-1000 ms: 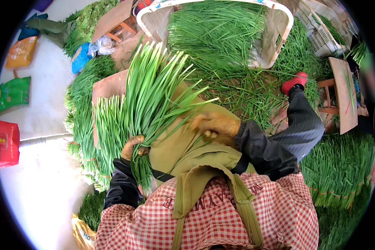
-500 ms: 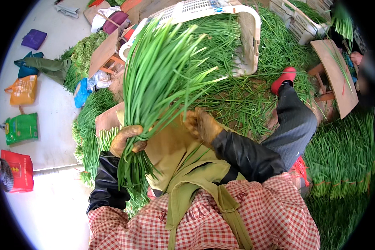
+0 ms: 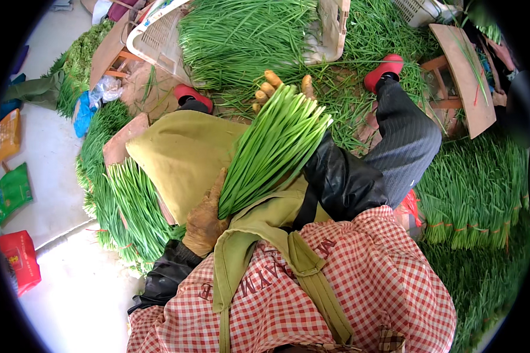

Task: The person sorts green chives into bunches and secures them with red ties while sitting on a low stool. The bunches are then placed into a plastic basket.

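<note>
A thick bunch of chives [image 3: 277,150] lies slantwise over my lap, its pale cut ends toward the far right. My right hand [image 3: 272,82] holds it from beneath near those ends. Only its gloved fingertips show past the stems; the palm is hidden. At the near left end, my left hand [image 3: 205,223], in a stained tan glove, grips the bunch with its thumb along the side. Its other fingers are mostly hidden. An olive apron [image 3: 182,153] spreads under the bunch. Beside my left knee rests another pile of chives [image 3: 138,203].
Ahead stands a white plastic crate [image 3: 159,44], on its side, with many loose chives [image 3: 247,41] in front. Tied bunches [image 3: 471,200] stand to the right. A wooden stool [image 3: 465,79] is at the far right, near another person. Bags [image 3: 12,194] lie on the pale floor at left.
The bunch has come down from upright in my left hand to slanting over my lap, cut ends now far. My right hand has moved under it. My view has shifted nearer.
</note>
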A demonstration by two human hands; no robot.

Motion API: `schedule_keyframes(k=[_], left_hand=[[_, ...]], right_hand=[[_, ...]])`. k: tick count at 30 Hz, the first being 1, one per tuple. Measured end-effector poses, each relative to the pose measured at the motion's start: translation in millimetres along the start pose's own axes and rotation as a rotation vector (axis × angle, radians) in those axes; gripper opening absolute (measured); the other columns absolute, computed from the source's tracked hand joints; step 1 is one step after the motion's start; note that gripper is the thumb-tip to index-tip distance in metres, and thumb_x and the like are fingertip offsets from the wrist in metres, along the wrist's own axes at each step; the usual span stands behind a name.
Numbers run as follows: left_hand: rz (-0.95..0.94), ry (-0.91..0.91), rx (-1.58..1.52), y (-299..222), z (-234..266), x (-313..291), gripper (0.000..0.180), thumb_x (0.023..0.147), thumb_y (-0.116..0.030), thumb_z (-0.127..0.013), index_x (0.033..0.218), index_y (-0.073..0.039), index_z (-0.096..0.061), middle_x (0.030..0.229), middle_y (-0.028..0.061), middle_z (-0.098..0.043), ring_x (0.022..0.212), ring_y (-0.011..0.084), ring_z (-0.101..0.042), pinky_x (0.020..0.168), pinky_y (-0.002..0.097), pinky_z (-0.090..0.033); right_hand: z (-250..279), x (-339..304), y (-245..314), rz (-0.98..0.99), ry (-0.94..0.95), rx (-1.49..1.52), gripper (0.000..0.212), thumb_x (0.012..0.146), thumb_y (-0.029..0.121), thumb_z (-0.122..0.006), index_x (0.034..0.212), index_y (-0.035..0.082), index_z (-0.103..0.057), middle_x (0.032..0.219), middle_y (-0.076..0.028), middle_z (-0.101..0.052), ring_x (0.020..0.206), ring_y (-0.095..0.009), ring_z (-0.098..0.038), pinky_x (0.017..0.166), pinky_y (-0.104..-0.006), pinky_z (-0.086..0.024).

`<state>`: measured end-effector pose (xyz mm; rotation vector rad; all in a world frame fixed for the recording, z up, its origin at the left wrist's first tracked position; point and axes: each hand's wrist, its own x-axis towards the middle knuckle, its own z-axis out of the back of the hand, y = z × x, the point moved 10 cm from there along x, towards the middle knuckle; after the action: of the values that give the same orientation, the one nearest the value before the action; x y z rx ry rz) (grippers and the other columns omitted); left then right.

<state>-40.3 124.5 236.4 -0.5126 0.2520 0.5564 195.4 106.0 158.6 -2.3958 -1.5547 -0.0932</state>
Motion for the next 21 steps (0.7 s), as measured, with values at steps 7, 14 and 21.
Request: schedule_keyframes(k=[7,14,21], left_hand=[[-0.412,0.014,0.172,-42,64,9,0.091,0.072,-0.027,-0.076,0.145,-0.009,-0.025,0.121,0.0189,-0.056,0.095,0.0334,-0.062,0.075,0.0391,-0.051],[-0.085,0.165,-0.367,8,113,96,0.068,0.084,-0.038,-0.066,0.134,0.001,-0.042,0.131,0.0171,-0.05,0.121,0.0258,-0.046,0.101,0.0336,-0.037],[0.21,1.089,-1.766,-42,-31,64,0.069,0.083,-0.043,-0.065,0.134,-0.001,-0.043,0.132,0.0127,-0.051,0.119,0.0241,-0.05,0.101,0.037,-0.039]], right_hand=[[-42,5,-4,-0.036,0.128,-0.2,0.068,0.095,0.055,-0.03,0.131,0.0,-0.045,0.091,-0.006,-0.064,0.098,-0.026,-0.058,0.099,-0.0462,-0.041],[-83,12,-37,-0.163,0.301,-0.191,0.056,0.1,0.043,-0.026,0.128,-0.001,-0.048,0.086,-0.006,-0.058,0.097,-0.026,-0.055,0.102,-0.0484,-0.037],[-76,26,-27,-0.156,0.122,-0.502,0.032,0.1,0.03,-0.037,0.083,0.01,-0.056,0.109,-0.009,-0.058,0.119,-0.028,-0.046,0.106,-0.0453,-0.034]])
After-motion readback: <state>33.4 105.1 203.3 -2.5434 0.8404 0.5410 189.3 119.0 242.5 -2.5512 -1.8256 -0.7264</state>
